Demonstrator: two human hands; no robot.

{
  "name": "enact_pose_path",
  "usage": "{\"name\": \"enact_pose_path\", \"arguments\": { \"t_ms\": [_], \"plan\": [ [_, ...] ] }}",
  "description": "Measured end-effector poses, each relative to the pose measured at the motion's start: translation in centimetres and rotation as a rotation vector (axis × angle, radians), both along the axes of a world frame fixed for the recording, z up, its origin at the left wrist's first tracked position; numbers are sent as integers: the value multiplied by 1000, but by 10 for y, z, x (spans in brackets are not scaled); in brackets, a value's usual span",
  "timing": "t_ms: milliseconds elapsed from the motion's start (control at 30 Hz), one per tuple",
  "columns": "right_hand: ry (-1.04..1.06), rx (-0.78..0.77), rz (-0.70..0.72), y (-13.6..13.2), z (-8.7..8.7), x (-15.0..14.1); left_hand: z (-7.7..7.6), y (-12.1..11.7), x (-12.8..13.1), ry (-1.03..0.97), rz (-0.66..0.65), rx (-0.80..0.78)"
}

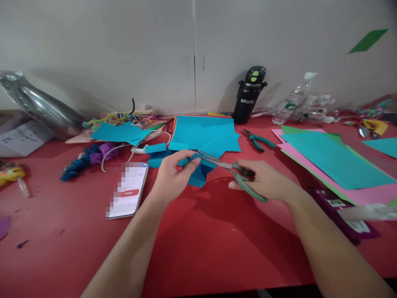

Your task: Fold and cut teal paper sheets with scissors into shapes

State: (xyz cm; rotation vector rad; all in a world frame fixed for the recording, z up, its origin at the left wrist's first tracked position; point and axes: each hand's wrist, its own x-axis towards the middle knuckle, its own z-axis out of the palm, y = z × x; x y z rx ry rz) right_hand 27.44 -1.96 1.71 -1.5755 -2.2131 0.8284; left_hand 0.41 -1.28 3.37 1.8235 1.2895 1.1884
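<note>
Between the thumb and fingers of my left hand (176, 171) is a piece of blue paper (198, 176), folded or bent, hanging below the fingertips. My right hand (263, 176) grips green-handled scissors (228, 165) by their loops. The blades point left and reach the paper close to my left thumb; whether they are parted is hard to make out. Behind my hands lies a stack of blue sheets (203, 130), with cut blue pieces (156, 148) at its near left side.
Left of my hands lies a phone (128, 192). Pliers (259, 140) rest behind my right hand. A black bottle (249, 97) and a clear plastic bottle (294, 99) stand by the wall. Coloured sheets (338, 161) spread at right; a metal flask (43, 103) stands at far left.
</note>
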Motion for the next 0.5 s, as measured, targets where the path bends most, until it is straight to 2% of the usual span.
{"name": "enact_pose_path", "arguments": {
  "t_ms": [500],
  "plan": [
    [-8, -23, -13, 1, 6, 1, 1, 0, -1, 29, 3, 4]
  ]
}}
